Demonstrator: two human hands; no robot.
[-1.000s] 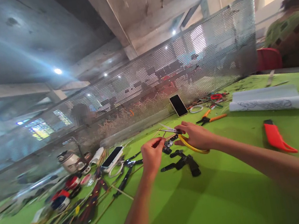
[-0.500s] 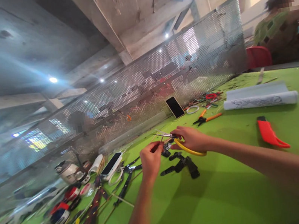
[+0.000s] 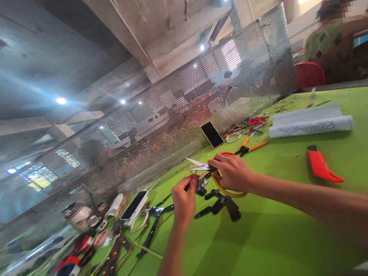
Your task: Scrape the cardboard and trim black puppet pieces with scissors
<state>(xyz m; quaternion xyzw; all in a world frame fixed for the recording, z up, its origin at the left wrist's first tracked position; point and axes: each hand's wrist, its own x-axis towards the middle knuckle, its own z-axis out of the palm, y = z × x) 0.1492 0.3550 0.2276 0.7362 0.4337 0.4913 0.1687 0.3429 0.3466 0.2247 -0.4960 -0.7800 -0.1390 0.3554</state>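
My right hand (image 3: 232, 172) is closed round the red and yellow handles of a pair of scissors (image 3: 200, 167), whose blades are spread and point left. Just left of them, my left hand (image 3: 184, 195) pinches something thin, too small to make out, close under the blades. Below and between the hands, black metal parts (image 3: 220, 203) lie on the green table (image 3: 278, 240). A black tool with crossed arms (image 3: 154, 216) rests left of my left hand.
Orange-handled pliers (image 3: 258, 146), a rolled paper (image 3: 310, 124) and a red-handled tool (image 3: 323, 166) lie to the right. A phone (image 3: 211, 134) leans by the mesh screen (image 3: 169, 131). Strips, tapes and a white power bank (image 3: 135, 208) crowd the left. A person (image 3: 334, 44) sits beyond.
The scissors' blades have opened wider, and the red handle now shows above my right hand. The whole view has shifted slightly, so the things on the table appear a little further left.
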